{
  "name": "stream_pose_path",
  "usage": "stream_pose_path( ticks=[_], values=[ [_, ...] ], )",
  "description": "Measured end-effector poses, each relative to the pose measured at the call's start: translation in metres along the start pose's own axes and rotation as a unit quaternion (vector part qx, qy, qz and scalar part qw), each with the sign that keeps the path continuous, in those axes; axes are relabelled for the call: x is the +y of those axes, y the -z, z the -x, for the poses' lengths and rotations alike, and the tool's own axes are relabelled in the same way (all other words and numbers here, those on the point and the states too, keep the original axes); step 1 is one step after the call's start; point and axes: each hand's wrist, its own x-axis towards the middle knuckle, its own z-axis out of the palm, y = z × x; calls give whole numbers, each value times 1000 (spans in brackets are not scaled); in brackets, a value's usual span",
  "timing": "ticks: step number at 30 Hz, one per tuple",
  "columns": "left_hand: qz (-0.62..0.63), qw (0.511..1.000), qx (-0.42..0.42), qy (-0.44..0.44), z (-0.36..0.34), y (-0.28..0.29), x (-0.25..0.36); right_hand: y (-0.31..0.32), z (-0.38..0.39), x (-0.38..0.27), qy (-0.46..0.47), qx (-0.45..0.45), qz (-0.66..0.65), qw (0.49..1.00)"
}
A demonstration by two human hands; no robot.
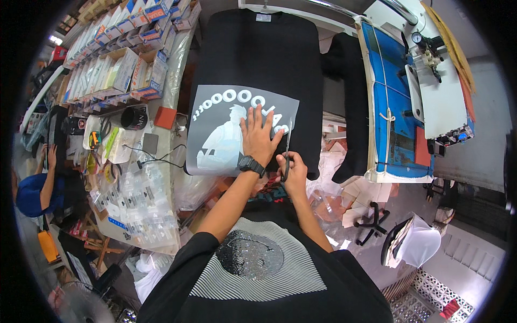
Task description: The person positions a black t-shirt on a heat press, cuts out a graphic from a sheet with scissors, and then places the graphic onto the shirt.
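A black sweatshirt (pixel 258 59) lies spread flat in front of me, its neck at the far end and one sleeve hanging on the right. On its lower part rests a translucent film sheet (pixel 209 119) with a white figure and an arc of white letters. My left hand (pixel 259 137), a black watch on its wrist, presses the sheet with fingers spread. Black scissors (pixel 287 141) are in my right hand (pixel 294 171), blades pointing away from me, at the sheet's right edge by the last letters. Whether the blades are cutting film I cannot tell.
To the left, a plastic-covered table (pixel 177 70) holds many cardboard boxes (pixel 118 70), a dark cup (pixel 133 118) and small plastic packets (pixel 134 199). A blue press platen (pixel 385 107) stands on the right. Cardboard scraps (pixel 353 202) litter the floor. Another person (pixel 37 188) works at far left.
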Motion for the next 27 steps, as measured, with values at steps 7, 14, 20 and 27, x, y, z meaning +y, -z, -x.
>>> stream_pose_path(
  ticks=[7,14,20,27],
  values=[
    [11,1000,8,-1,0,-1,0,1,-35,-28,28,-1,33,999],
    [13,1000,3,-3,0,4,2,16,-102,-61,68,53,1,996],
    [22,998,-11,-59,-3,7,-12,41,-115,-86,339,-21,312,887],
    [143,929,-212,-269,-42,53,-104,100,-50,-58,243,29,468,849]
  ],
)
